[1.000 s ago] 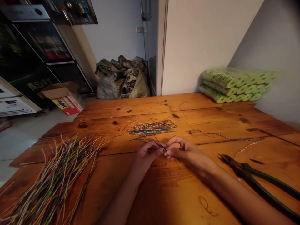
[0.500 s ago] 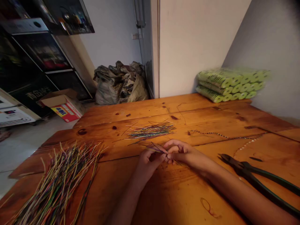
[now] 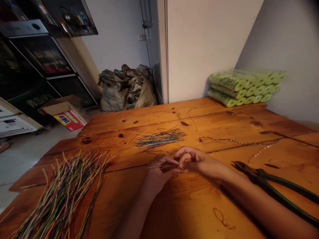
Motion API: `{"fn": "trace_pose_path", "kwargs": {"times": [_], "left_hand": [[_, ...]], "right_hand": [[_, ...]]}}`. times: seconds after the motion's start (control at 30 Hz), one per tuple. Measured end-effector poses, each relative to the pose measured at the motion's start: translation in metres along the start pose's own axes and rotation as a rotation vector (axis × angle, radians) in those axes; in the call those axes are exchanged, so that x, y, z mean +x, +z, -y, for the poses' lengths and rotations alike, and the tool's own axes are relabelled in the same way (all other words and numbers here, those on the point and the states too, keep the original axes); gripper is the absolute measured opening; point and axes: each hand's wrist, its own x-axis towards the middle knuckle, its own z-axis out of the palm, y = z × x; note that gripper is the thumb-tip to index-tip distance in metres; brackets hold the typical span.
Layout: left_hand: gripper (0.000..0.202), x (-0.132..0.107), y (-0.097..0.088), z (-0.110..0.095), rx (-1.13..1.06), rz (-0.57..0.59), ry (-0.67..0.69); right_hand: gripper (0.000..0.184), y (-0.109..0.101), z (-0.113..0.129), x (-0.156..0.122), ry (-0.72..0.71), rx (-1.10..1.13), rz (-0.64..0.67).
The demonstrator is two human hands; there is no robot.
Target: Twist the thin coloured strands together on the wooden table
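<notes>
My left hand (image 3: 160,171) and my right hand (image 3: 191,161) meet above the wooden table (image 3: 154,116), fingertips together. A thin bunch of fine coloured wires (image 3: 161,167) lies across my left fingers, and my right fingertips pinch at its end. A small flat bundle of multicoloured wires (image 3: 160,138) rests just beyond my hands. To my left lies a large heap of long coloured wires (image 3: 62,192). Green-handled side cutters (image 3: 259,177) sit near my right forearm, and a thin beaded strand (image 3: 236,142) curves across the table.
Stacked green foam rolls (image 3: 244,88) stand at the far right table edge. Beyond the far edge are a crumpled woven sack (image 3: 127,89) and a cardboard box (image 3: 67,114) on the floor. The table's left edge drops to a tiled floor.
Both hands have moved slightly toward me, and the wires between them now lie flatter and lower. The head view has shifted a little, while the table objects stay in place.
</notes>
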Motion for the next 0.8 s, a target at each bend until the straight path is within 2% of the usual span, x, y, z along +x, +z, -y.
{"fn": "trace_pose_path", "kwargs": {"times": [0.2,0.3,0.4,0.53,0.6,0.8], "left_hand": [[0.011,-0.001,-0.001,-0.006,-0.138,-0.010,-0.094],[0.012,-0.001,-0.001,-0.005,-0.137,-0.019,-0.091],[0.010,0.000,0.000,-0.001,-0.150,-0.069,-0.054],[0.002,0.002,-0.001,0.001,-0.063,-0.119,0.101],[0.004,0.003,-0.002,0.000,-0.019,-0.120,0.152],[0.004,0.002,-0.003,-0.002,0.076,-0.167,0.187]], "right_hand": [[0.019,0.011,-0.006,-0.001,-0.174,-0.282,-0.110],[0.023,0.016,-0.007,-0.004,-0.271,-0.458,-0.179],[0.028,0.019,-0.007,-0.006,-0.316,-0.576,-0.179],[0.030,0.022,-0.007,-0.006,-0.327,-0.570,-0.196],[0.029,0.022,-0.007,-0.005,-0.322,-0.549,-0.207],[0.024,0.023,-0.008,-0.005,-0.309,-0.555,-0.244]]}}
